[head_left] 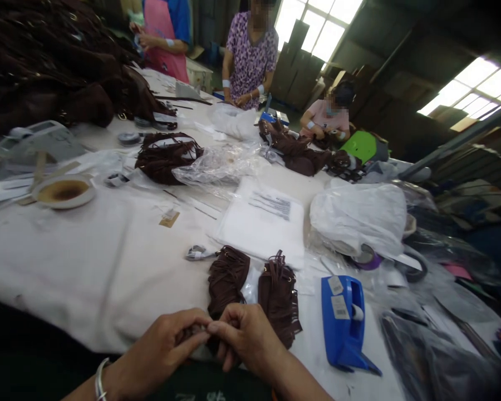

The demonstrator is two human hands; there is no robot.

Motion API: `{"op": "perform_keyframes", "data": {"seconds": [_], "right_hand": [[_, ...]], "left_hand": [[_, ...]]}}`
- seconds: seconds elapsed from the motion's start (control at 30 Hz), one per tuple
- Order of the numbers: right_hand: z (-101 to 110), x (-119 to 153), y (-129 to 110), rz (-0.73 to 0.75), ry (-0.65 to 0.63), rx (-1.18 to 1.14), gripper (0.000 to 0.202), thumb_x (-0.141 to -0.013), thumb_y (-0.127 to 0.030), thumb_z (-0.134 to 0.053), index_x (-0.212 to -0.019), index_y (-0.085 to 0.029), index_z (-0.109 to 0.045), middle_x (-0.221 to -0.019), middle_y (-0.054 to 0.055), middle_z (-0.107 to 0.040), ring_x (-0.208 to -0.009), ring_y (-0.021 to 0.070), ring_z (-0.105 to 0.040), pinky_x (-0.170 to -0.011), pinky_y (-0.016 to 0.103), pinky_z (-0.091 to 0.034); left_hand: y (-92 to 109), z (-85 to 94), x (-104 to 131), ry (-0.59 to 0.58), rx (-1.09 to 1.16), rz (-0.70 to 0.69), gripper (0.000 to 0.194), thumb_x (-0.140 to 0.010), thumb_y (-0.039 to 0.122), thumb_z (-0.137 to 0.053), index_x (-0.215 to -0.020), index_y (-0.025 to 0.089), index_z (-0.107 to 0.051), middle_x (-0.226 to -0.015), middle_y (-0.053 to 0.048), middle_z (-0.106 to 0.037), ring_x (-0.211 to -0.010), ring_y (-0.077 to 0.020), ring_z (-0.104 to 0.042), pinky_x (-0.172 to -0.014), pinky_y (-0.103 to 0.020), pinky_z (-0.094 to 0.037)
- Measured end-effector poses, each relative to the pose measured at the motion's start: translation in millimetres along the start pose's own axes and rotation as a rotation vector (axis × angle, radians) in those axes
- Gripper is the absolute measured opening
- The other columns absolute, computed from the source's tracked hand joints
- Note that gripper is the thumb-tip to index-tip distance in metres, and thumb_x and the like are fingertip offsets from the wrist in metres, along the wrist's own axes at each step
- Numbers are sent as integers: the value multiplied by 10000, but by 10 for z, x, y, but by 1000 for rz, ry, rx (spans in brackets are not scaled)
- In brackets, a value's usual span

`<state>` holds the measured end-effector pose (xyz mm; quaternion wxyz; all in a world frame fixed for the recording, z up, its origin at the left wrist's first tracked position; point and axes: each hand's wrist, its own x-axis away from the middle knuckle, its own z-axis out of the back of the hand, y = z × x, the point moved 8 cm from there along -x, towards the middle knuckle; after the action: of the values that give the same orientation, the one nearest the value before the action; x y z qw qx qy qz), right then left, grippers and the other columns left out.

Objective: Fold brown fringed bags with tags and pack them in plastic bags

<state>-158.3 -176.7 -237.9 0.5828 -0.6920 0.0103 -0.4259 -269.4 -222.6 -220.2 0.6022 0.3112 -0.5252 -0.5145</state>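
Note:
At the table's near edge my left hand (173,340) and my right hand (244,337) meet, thumbs and fingertips pinched together. Whatever lies between the fingers is too small to make out. Just beyond them are two dark brown fringed pieces, one on the left (227,278) and one on the right (278,298), with small metal fittings. My right hand covers the near end of the left piece. A bit of clear plastic (251,284) shows between the two. To the right stands a blue tape dispenser (343,317) with white labels.
A stack of white printed bags (263,220) lies ahead. More brown fringed goods (167,156), a dish of brown liquid (64,192) and a heap of brown bags (67,67) are to the left. A white plastic bag (359,214) sits at right. Several people work across the table.

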Motion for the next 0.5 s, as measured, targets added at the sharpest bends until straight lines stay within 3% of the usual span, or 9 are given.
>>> {"op": "perform_keyframes", "data": {"seconds": [0.07, 0.13, 0.2, 0.27, 0.33, 0.4, 0.5], "right_hand": [[22, -26, -10, -1, 4, -44, 425, -726, -593, -617, -687, -177, -535, -478, -39, -578, -339, 86, -509, -317, 153, -304], [204, -36, -54, 37, 68, -73, 417, -738, -585, -605, -686, -176, -540, -511, -26, -604, -363, 97, -534, -339, 169, -331], [640, -8, -110, 140, 257, -27, 394, -773, -567, -571, -717, -177, -574, -592, 1, -649, -454, 124, -595, -415, 203, -405], [1251, 100, -103, 261, 547, 101, 374, -808, -550, -530, -804, -187, -620, -721, 32, -690, -629, 161, -653, -574, 257, -484], [1828, 232, 77, 269, 815, 220, 375, -811, -540, -527, -938, -203, -634, -873, 59, -702, -838, 206, -660, -767, 324, -493], [2214, 268, 408, 174, 912, 226, 449, -783, -552, -549, -1050, -199, -619, -1000, 91, -685, -917, 238, -644, -851, 376, -469], [2398, 195, 829, 94, 882, 165, 566, -766, -572, -550, -1151, -160, -594, -1104, 141, -654, -975, 276, -628, -888, 421, -456]], "left_hand": [[19, 47, -18, 8, -13, -10, 256, -857, 438, -531, -879, 249, -702, -828, -8, -682, -765, -178, -600, -704, -209, -446], [-3, 202, -32, 77, -32, 11, 261, -839, 462, -551, -869, 245, -692, -788, -1, -678, -704, -164, -592, -645, -197, -443], [-38, 482, -22, 227, -54, 42, 286, -793, 498, -595, -876, 237, -675, -715, 6, -657, -621, -148, -561, -578, -191, -429], [-68, 805, 17, 408, -75, 71, 339, -754, 535, -618, -896, 229, -647, -678, 12, -638, -571, -137, -526, -549, -193, -421], [-95, 1031, 45, 523, -95, 95, 383, -744, 560, -609, -928, 224, -615, -713, 10, -647, -560, -132, -513, -555, -200, -432], [-138, 1091, 17, 548, -122, 122, 395, -753, 564, -590, -939, 216, -589, -729, 4, -650, -563, -131, -521, -555, -205, -440], [-257, 863, -169, 424, -114, 170, 382, -772, 551, -566, -907, 193, -565, -642, 0, -613, -569, -147, -550, -466, -194, -414]]}}
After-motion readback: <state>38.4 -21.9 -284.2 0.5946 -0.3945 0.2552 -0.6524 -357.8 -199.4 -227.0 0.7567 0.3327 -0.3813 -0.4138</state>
